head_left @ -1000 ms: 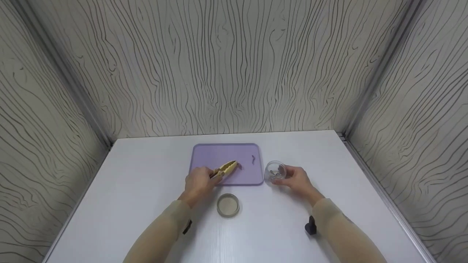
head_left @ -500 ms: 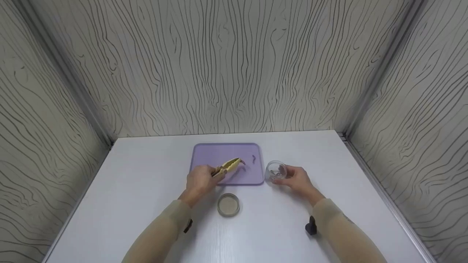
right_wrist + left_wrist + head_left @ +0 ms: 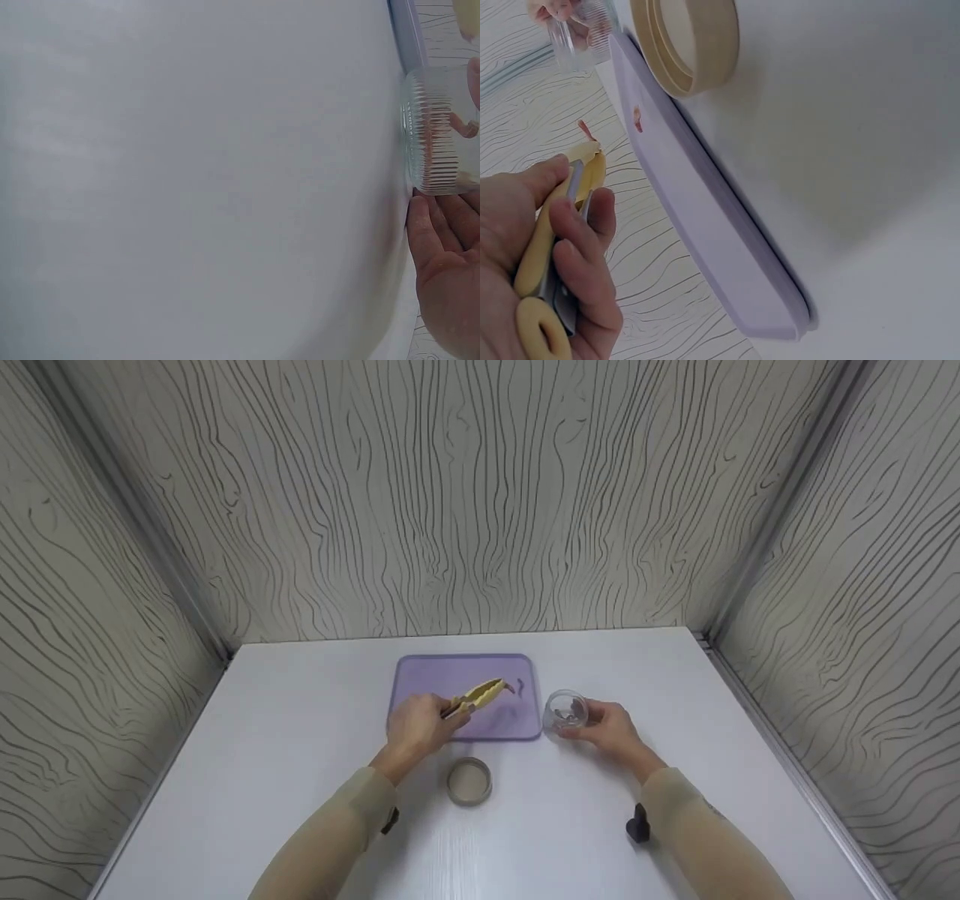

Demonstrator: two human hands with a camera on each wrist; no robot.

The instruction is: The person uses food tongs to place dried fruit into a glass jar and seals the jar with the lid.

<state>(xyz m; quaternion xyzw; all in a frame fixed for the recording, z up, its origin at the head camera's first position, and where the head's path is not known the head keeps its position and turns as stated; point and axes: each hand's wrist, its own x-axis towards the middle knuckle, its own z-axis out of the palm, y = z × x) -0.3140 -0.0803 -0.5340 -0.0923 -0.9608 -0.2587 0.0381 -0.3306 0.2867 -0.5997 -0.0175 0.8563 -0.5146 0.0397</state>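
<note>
My left hand (image 3: 420,726) grips a pair of small tongs (image 3: 481,694) with yellow scalloped tips. The tips pinch a thin reddish-brown strip (image 3: 586,130), held up above the purple tray (image 3: 427,671). On the tray's right part lies another small strip (image 3: 520,687). Just right of the tray, my right hand (image 3: 613,733) holds a clear glass jar (image 3: 556,718) by its side, thumb in front and fingers behind. Several similar strips show inside the jar, whose ribbed wall (image 3: 435,142) stands on the table in the right wrist view.
A round beige lid (image 3: 469,781) lies on the white table (image 3: 300,690) in front of the tray. Wood-patterned panels (image 3: 465,495) rise behind the table and along both sides.
The tongs have lifted the strip off the tray and carried it up and to the right, toward the jar. The right hand and jar stay in place.
</note>
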